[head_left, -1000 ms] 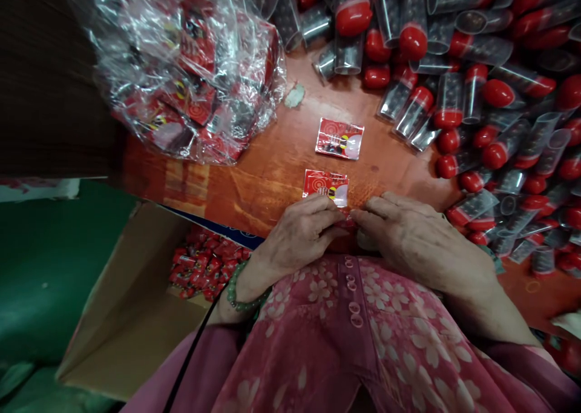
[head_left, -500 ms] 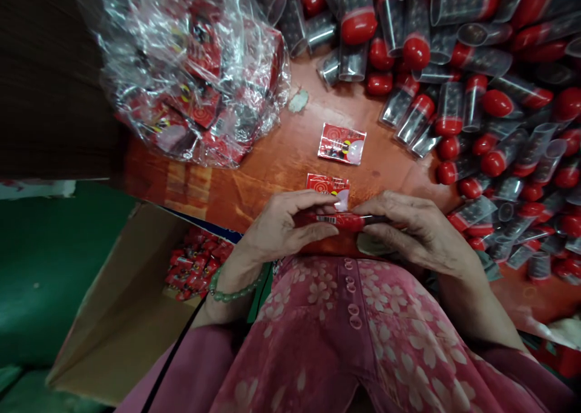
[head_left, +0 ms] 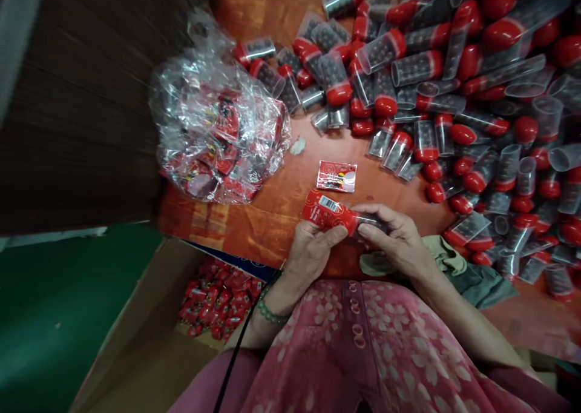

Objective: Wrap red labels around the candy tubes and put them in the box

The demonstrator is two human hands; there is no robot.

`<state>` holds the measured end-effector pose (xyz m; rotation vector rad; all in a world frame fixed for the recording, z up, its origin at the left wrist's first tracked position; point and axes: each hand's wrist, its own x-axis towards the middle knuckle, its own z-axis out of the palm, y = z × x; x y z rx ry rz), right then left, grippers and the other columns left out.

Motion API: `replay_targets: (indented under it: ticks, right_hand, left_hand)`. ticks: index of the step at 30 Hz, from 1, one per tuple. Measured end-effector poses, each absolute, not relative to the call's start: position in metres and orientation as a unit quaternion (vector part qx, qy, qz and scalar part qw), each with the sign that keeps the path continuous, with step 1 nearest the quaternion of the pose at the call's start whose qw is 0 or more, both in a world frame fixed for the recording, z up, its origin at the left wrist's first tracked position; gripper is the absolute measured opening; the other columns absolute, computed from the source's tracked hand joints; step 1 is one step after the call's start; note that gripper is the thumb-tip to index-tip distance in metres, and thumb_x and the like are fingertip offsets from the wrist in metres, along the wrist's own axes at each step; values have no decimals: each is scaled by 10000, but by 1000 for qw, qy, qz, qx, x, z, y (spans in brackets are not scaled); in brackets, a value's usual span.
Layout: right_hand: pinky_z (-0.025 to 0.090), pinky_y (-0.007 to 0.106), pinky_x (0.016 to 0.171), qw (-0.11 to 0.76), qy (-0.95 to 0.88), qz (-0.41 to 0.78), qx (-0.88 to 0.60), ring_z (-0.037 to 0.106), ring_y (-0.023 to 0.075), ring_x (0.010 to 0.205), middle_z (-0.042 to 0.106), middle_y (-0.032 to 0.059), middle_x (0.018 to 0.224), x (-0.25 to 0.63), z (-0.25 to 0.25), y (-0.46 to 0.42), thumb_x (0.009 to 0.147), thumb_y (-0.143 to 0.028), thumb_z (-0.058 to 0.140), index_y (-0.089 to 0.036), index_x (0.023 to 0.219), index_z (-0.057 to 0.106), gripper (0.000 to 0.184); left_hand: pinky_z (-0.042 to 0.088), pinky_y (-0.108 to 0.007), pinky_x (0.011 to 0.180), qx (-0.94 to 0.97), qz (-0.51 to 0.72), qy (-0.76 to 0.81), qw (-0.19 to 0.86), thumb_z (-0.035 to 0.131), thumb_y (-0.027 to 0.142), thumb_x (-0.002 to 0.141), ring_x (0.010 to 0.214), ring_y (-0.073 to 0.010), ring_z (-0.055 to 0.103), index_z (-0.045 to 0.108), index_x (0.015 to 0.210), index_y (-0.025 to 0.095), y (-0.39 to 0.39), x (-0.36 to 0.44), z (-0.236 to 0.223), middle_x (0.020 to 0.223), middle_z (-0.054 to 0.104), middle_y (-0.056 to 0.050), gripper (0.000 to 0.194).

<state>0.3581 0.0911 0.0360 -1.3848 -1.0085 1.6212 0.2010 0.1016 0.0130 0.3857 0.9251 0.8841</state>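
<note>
Both my hands hold one red-wrapped tube (head_left: 330,211) just above the near edge of the orange table (head_left: 267,219). My left hand (head_left: 312,251) grips it from below, thumb and fingers closed on the red label with its barcode. My right hand (head_left: 394,238) pinches the tube's clear right end. One flat red label sleeve (head_left: 336,176) lies on the table just beyond the tube.
A clear plastic bag (head_left: 218,140) stuffed with red label sleeves sits at the left. A big heap of clear tubes with red caps (head_left: 454,98) covers the right and back. An open cardboard box (head_left: 149,334) holding wrapped red tubes (head_left: 218,298) stands lower left. A greenish cloth (head_left: 458,267) lies at my right.
The tube now wears the red label and has been lifted and tilted, left end up. The sleeve that lay under my hands is gone from the table. The camera view has pulled back.
</note>
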Motion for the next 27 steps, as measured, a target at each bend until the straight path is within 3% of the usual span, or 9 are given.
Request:
replay_targets:
  ticks: [6,10,13,17,21,27]
  right_hand:
    - [533,294,711,435,-370,567,-593,618,144,740,679,13,891,337,21,84,874,-383,637,-215,1078,635,264]
    - [545,318,758,473,-360,520,-613,622,152,783,668,29,956,325,9,84,909,-401,589,-224,1122,605,278]
    - [549,317,796,470,-394,533,-583,632,155,848,654,45,1045,326,11,88,943,-399,543,-232,1189,568,298]
    - [547,310,806,399,-443,592,-542,642,145,864,637,63,1108,336,21,90,984,-391,494,-232,1367,435,420]
    - [545,291,730,383,-488,573,-535,634,137,753,634,19,877,343,22,86,1005,-360,460,-196,1316,468,352]
    - [561,286,713,408,-523,533,-525,645,133,748,641,45,979,343,22,87,987,-336,508,-222,1335,452,370]
  left_hand:
    - [531,-265,690,143,424,465,764,875,431,609,620,-126,647,763,739,170,104,214,11,686,733,-11,313]
    - [491,-225,607,138,443,494,735,888,473,562,566,-95,596,748,702,160,108,221,11,643,708,-1,370]
    - [482,-219,599,141,459,495,724,881,469,578,565,-92,596,743,716,158,115,219,13,646,707,0,367]
    - [493,-247,603,158,463,488,723,870,451,593,555,-111,601,738,718,159,124,210,17,654,710,-9,344]
    - [515,-251,689,162,465,492,718,906,393,535,628,-120,641,743,721,153,128,206,17,722,738,-20,345]
    - [534,-246,683,165,463,476,729,924,389,509,643,-128,659,751,731,168,127,207,16,719,741,-14,358]
